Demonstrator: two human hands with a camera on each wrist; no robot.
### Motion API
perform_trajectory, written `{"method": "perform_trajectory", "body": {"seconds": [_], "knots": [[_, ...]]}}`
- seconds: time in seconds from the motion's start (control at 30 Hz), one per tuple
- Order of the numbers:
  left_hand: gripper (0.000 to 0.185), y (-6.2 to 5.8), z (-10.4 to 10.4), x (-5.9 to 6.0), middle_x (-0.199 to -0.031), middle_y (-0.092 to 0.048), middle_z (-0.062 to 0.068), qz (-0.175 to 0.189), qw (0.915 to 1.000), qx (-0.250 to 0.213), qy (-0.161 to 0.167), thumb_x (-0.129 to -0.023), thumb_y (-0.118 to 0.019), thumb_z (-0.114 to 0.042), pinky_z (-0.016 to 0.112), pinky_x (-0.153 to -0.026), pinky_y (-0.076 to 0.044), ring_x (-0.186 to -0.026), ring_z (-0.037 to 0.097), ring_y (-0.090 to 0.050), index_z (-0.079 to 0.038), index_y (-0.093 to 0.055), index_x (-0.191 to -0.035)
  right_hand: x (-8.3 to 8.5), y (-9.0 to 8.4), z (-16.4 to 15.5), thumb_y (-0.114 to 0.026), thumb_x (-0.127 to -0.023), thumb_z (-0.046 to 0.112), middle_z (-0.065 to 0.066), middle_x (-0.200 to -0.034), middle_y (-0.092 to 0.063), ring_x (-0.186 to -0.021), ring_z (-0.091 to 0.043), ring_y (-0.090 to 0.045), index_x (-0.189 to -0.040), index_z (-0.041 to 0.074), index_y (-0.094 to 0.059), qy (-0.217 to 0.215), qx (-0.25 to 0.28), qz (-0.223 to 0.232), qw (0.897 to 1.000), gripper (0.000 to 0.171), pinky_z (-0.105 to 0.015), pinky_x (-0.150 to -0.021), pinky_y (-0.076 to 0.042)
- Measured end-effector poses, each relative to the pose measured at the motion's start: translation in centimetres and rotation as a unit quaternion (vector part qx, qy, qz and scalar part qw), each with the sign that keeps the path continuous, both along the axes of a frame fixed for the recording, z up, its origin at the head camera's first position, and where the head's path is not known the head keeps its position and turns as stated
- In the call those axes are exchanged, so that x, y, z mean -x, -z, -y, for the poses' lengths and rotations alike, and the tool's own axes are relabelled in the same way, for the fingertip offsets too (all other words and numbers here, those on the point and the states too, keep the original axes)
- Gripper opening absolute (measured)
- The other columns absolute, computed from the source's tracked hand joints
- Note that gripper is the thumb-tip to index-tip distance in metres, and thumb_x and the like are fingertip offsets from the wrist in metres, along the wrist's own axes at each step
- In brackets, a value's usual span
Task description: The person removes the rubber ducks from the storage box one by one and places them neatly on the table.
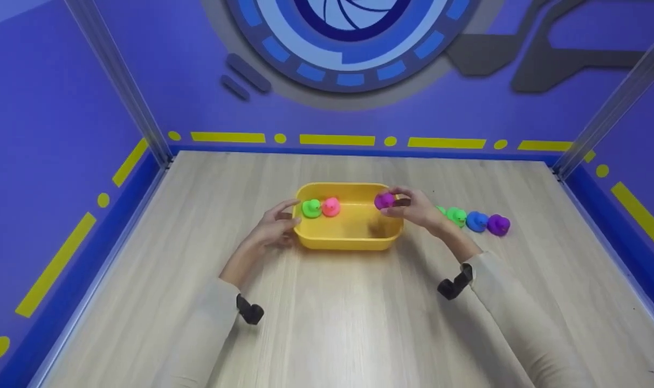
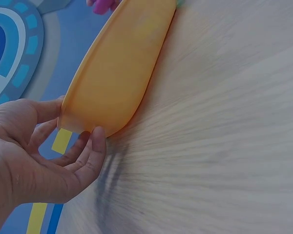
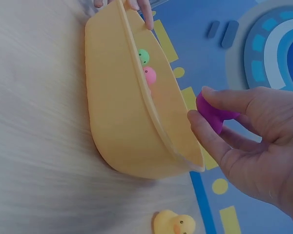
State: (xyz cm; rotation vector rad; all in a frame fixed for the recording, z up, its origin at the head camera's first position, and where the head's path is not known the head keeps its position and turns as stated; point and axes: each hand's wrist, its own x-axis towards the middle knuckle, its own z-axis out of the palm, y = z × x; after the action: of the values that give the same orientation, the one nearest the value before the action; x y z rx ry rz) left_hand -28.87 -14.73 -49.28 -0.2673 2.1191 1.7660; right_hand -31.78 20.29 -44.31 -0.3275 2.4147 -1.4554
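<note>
A yellow tub (image 1: 343, 241) sits mid-table, with a green duck (image 1: 311, 208) and a pink duck (image 1: 331, 206) inside at its left end. My left hand (image 1: 291, 213) grips the tub's left end, thumb on the rim and fingers under it (image 2: 93, 146). My right hand (image 1: 394, 203) pinches a magenta duck (image 1: 384, 200) just above the tub's right rim. In the right wrist view the magenta duck (image 3: 215, 116) sits between thumb and fingers beside the tub wall (image 3: 112, 107). The green duck (image 3: 143, 56) and pink duck (image 3: 149, 74) show inside.
A row of ducks lies on the table right of the tub: green (image 1: 456, 216), blue (image 1: 476, 221) and purple (image 1: 498, 224). A yellow duck (image 3: 173, 224) shows near my right hand. Purple walls and metal posts (image 1: 143, 124) enclose the wooden table.
</note>
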Motion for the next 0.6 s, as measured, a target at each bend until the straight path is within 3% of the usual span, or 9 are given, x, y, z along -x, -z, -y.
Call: {"method": "perform_trajectory", "body": {"seconds": [0.2,0.27,0.6], "knots": [[0.055,0.0,0.1,0.1,-0.14,-0.052,0.013,0.001,1.0,-0.007,-0.003,-0.1,-0.066,-0.018,0.033,-0.074,-0.057,-0.093,0.023,-0.064,-0.033,-0.049,-0.15,-0.3,-0.8,-1.6,-0.072,-0.097,0.021,-0.023,-0.139,-0.06,-0.13,-0.038,-0.059,-0.142,0.003,-0.056,0.005,-0.033,-0.021,0.999,0.051,-0.04,-0.104,-0.055],[0.055,0.0,0.1,0.0,-0.14,-0.052,0.012,0.004,1.0,-0.008,-0.004,-0.1,-0.066,-0.018,0.033,-0.075,-0.058,-0.094,0.024,-0.065,-0.034,-0.049,-0.15,-0.4,-0.9,-2.3,-0.071,-0.097,0.024,-0.022,-0.139,-0.06,-0.131,-0.038,-0.059,-0.142,0.003,-0.056,0.011,-0.04,-0.028,0.999,0.052,-0.041,-0.104,-0.054],[0.055,-0.1,0.0,0.0,-0.141,-0.05,0.012,0.002,0.9999,-0.011,-0.002,-0.1,-0.065,-0.018,0.034,-0.076,-0.057,-0.091,0.02,-0.064,-0.035,-0.049,-0.15,-1.6,-1.6,-6.9,-0.073,-0.096,0.033,-0.022,-0.141,-0.06,-0.129,-0.037,-0.061,-0.14,0.005,-0.059,0.055,-0.063,-0.055,0.995,0.054,-0.018,-0.087,-0.057]]}}
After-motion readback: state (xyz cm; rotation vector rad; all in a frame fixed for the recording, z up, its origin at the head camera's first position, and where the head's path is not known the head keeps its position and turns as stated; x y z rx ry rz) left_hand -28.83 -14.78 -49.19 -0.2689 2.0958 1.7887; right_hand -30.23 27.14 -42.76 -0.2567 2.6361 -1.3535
